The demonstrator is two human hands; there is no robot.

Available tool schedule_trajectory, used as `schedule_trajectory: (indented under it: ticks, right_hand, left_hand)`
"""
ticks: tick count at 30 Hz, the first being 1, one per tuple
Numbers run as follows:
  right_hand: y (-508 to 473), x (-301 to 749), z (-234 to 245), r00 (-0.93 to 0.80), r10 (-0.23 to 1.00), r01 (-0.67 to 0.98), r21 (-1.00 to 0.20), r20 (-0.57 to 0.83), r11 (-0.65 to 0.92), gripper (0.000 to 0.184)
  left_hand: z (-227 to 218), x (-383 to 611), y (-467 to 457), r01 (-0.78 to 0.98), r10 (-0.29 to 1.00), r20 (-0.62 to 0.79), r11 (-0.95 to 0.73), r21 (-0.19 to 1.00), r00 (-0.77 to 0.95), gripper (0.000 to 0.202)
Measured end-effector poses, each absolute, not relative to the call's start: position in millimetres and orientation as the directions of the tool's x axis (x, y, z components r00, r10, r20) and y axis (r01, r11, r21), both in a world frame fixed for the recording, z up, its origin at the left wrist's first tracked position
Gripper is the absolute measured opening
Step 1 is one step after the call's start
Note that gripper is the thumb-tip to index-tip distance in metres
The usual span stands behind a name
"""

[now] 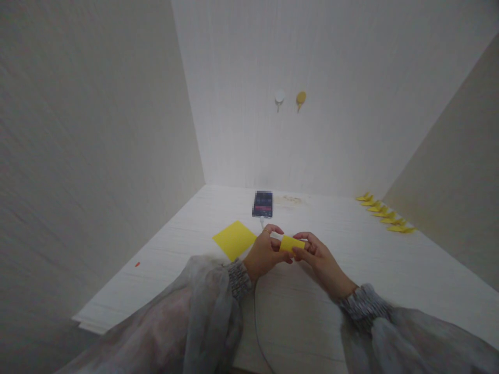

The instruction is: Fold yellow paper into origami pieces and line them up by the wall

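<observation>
A small folded piece of yellow paper (291, 243) is held up between my two hands above the table. My left hand (266, 253) grips its left side, thumb below and fingers behind. On the right, my right hand (315, 253) pinches the paper's other end with thumb and fingers. A flat yellow paper square (234, 240) lies on the table just left of my left hand, its right corner close to the hand. Part of the folded paper is covered by my fingers.
Beyond my hands lies a phone (263, 204) with a white cable (256, 317) running toward me. Several folded yellow paper pieces (384, 213) line the right side. A small orange scrap (137, 264) is at left. White hook (279, 97) and yellow hook (301, 98) are on the back wall.
</observation>
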State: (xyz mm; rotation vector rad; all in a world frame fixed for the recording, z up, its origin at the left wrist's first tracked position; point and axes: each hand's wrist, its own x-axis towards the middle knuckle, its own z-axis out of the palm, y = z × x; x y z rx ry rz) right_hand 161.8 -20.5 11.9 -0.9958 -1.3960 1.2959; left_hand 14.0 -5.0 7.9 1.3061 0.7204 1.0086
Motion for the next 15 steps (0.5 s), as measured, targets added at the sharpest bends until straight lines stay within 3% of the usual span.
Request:
schedule_trajectory:
  ticks: [4,11,15]
  right_hand:
    - [-22.1,164.1,11.5,-0.249,0.960,0.065,-0.986,0.132,0.153,0.025]
    - [-21.2,166.5,8.3,-0.243,0.953,0.020,-0.982,0.180,0.190,0.026]
    - [-21.3,166.0,10.9,-0.262,0.951,0.082,-0.978,0.166,0.193,0.020]
  left_hand:
    - [7.2,14.3,-4.2,-0.186,0.876,0.076,0.016,0.982,0.476,0.053]
    - [4.8,13.5,-2.6,-0.251,0.885,0.094,0.026,0.968,0.455,0.052]
    - [2.6,12.5,-0.7,-0.226,0.909,0.099,-0.005,0.974,0.406,0.047]
